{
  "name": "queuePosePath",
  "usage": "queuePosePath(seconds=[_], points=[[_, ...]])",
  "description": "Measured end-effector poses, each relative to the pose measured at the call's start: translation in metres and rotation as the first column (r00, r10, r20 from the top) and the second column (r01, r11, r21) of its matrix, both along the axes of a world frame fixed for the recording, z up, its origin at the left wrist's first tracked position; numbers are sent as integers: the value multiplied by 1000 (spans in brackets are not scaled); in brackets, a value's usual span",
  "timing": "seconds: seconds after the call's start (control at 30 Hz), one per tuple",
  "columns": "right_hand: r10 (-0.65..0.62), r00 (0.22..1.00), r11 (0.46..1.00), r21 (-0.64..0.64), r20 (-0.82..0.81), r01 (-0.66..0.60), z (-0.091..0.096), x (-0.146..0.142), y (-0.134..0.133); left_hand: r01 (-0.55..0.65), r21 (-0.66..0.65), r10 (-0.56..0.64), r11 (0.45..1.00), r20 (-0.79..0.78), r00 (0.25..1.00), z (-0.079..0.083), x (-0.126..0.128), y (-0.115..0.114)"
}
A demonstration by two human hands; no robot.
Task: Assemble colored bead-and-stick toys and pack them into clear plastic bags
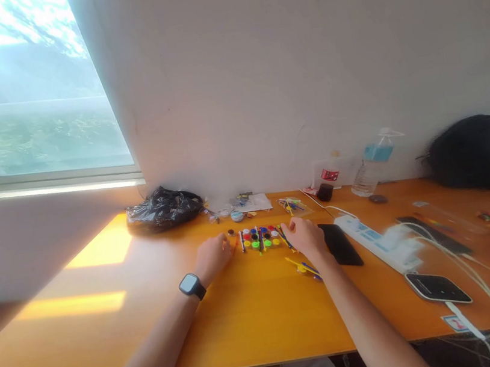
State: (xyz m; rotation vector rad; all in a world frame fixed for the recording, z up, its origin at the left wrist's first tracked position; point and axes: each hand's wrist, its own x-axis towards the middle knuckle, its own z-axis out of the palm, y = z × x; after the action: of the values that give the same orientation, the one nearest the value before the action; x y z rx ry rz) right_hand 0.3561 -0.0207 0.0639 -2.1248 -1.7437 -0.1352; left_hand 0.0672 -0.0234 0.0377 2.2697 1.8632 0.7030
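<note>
Small round caps [255, 237] in white, blue, red, black, green and yellow sit in rows on the table, with thin dark and coloured sticks [260, 241] standing between their columns. My left hand [213, 256], wearing a smartwatch, rests just left of the rows with its fingers curled; whatever they hold is too small to make out. A thin orange piece lies by its fingertips. On the right side, my right hand [306, 237] has its fingers closed at a blue-and-yellow stick [286, 240]. Below that hand lie loose yellow and blue pieces [302, 268], partly hidden by the forearm.
A black plastic bag [164, 208] sits at the back left. Behind the rows are small parts, white paper [254, 202] and a bagged set of sticks [292, 206]. To the right are a black pad [340, 245], power strip [372, 241], cables, phone [438, 288] and bottle [368, 172].
</note>
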Motion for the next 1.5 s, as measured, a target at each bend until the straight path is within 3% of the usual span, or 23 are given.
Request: queuePosePath(seconds=[0.37,0.5,0.57,0.7,0.9,1.03,1.33,1.5], points=[[91,996,992,94,-19,-88,-7,-12,-1,14,68,-17,998,49,999,-1,-1,1],[129,989,985,125,-74,-119,-9,-14,-1,192,152,-216,970,161,963,4,5,-3],[138,986,985,121,-91,-127,-9,-16,-2,351,142,-374,925,188,908,6,12,-10],[159,982,984,100,-102,-149,-8,-20,-4,615,111,-623,780,224,750,4,29,-28],[189,974,980,78,-125,-180,-10,-22,-4,735,91,-734,672,215,645,-2,34,-34],[218,968,973,111,-128,-205,-13,-22,-3,788,54,-763,614,299,574,-4,29,-28],[244,960,969,75,-137,-235,-14,-27,-4,763,66,-750,643,258,609,-15,28,-14],[246,961,967,105,-129,-234,-15,-26,-4,750,99,-747,654,238,621,-15,28,-23]])
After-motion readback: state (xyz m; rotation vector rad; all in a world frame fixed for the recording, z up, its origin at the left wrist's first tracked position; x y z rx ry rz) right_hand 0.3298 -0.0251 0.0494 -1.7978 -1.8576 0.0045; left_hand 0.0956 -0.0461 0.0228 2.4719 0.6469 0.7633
